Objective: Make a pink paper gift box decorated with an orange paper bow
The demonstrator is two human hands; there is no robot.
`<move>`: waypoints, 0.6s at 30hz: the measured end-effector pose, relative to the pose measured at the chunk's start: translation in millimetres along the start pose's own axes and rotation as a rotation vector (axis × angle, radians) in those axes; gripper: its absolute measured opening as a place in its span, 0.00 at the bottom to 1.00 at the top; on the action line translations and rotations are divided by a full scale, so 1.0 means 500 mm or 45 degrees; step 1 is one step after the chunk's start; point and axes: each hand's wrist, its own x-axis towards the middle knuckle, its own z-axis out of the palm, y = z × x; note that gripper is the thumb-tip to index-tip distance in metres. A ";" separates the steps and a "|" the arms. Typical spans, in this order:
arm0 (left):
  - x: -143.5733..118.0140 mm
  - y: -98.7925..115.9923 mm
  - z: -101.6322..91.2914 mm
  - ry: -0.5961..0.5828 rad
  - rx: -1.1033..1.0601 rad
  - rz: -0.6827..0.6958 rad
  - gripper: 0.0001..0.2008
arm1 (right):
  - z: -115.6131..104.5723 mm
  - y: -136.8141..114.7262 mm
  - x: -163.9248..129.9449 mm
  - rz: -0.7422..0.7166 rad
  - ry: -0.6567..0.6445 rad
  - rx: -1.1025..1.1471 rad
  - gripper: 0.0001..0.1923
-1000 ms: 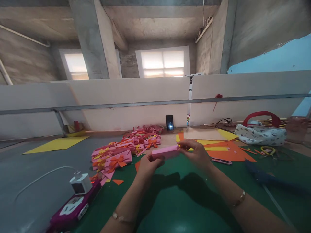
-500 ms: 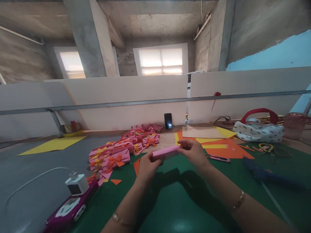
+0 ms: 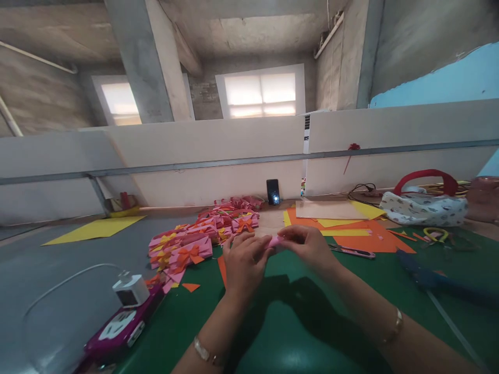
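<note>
Between my two hands, above the green mat [image 3: 312,332], is a pink folded paper piece [image 3: 276,241], mostly hidden by my fingers. My left hand [image 3: 247,259] closes round its left part with the back of the hand facing up. Thumb and fingertips of my right hand [image 3: 310,246] pinch the other end. A pile of folded pink paper pieces [image 3: 200,246] with orange and yellow bows lies to the left of my left hand. Near my right hand lie orange and yellow paper sheets [image 3: 374,239] and a utility knife [image 3: 353,251].
At the left is a purple power strip [image 3: 117,332] with a white charger [image 3: 131,291] plugged in. A blue glue gun [image 3: 432,280] lies at the right. Farther back are a phone [image 3: 273,192], yellow-handled scissors [image 3: 435,235] and a white patterned basket [image 3: 424,208] with a red handle.
My left hand has moved right along the pink paper and now covers most of it. The right hand keeps its pinch. The whole view has shifted slightly.
</note>
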 end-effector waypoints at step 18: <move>0.002 0.023 -0.010 -0.032 -0.031 -0.003 0.07 | 0.013 0.012 -0.008 -0.234 0.059 -0.256 0.08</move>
